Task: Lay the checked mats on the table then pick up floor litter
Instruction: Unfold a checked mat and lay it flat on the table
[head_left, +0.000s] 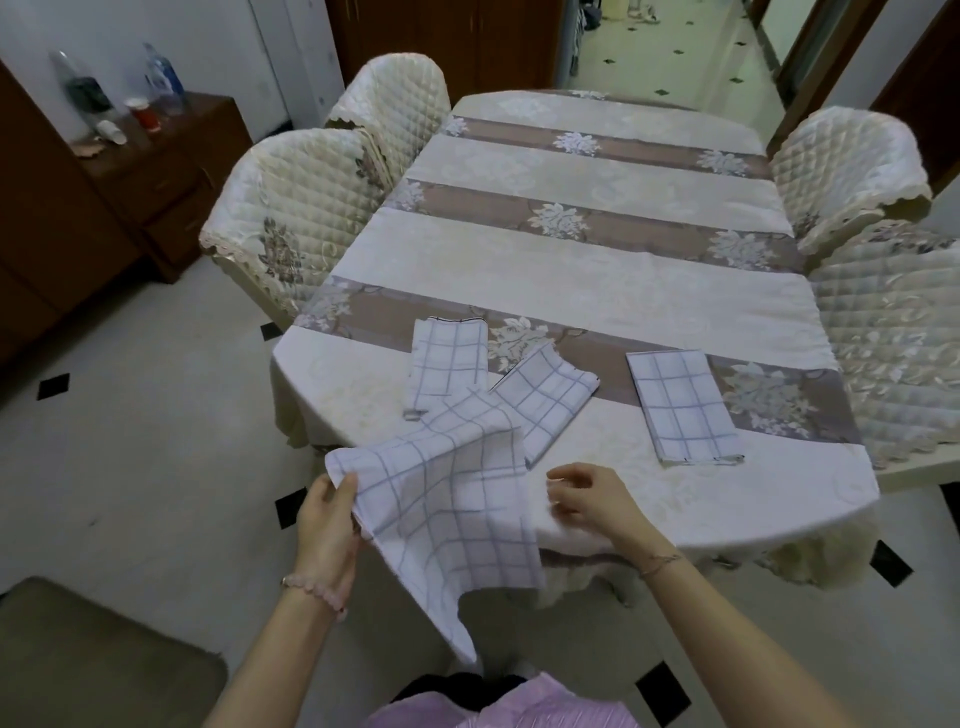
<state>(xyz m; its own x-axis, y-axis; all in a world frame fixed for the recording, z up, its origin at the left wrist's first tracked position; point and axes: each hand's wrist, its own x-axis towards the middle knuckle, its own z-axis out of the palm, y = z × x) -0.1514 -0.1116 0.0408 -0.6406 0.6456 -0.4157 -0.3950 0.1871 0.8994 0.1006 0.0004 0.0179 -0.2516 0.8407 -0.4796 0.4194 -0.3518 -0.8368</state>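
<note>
An unfolded white mat with a blue check (447, 499) hangs over the near edge of the table (597, 291). My left hand (327, 519) pinches its left corner. My right hand (592, 499) hovers just right of the mat with curled fingers and holds nothing that I can see. Three folded checked mats lie on the cloth: one (449, 366) behind the unfolded mat, one (545, 397) tilted beside it, and one (680, 405) further right.
Quilted cream chairs stand at the left (291, 218), at the far left (395, 93) and along the right side (893, 332). A dark wooden cabinet (171, 171) with bottles stands at the left wall. A brown rug (93, 660) lies on the tiled floor at bottom left.
</note>
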